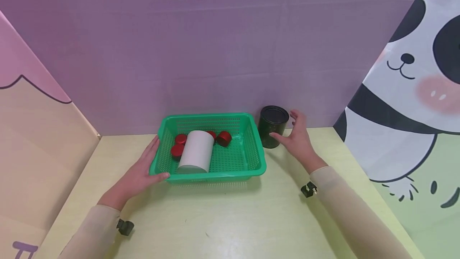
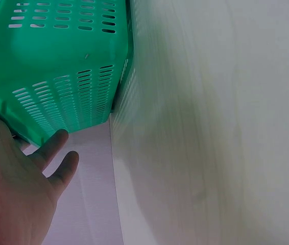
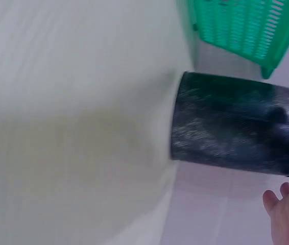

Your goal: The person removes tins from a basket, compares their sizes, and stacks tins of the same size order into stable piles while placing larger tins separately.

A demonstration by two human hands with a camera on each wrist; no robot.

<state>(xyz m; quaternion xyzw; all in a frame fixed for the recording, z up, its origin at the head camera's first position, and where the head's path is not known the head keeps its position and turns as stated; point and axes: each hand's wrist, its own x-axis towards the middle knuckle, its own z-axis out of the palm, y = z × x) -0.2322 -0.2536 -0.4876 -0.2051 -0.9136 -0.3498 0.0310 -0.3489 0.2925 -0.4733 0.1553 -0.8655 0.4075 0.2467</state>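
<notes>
In the head view a green perforated basket (image 1: 230, 176) holds a white cylinder (image 1: 197, 151) lying on its side and several red round caps (image 1: 224, 138). My left hand (image 1: 138, 175) rests at the basket's left end, thumb over the front rim and fingers spread along the outer side. The left wrist view has the hand (image 2: 22, 189) beside the slotted wall, two fingertips sticking out past it. A dark lidded canister (image 1: 269, 129) stands upright right of the basket. Around its right side curves my right hand (image 1: 298, 141), with thumb and fingers spread apart; the fingers are not closed on it.
The pale wooden table (image 1: 230, 219) ends at a purple backdrop (image 1: 223, 59) just behind the basket and canister. A panda-printed panel (image 1: 402, 131) borders the right side, and a pink and cream panel (image 1: 36, 139) the left.
</notes>
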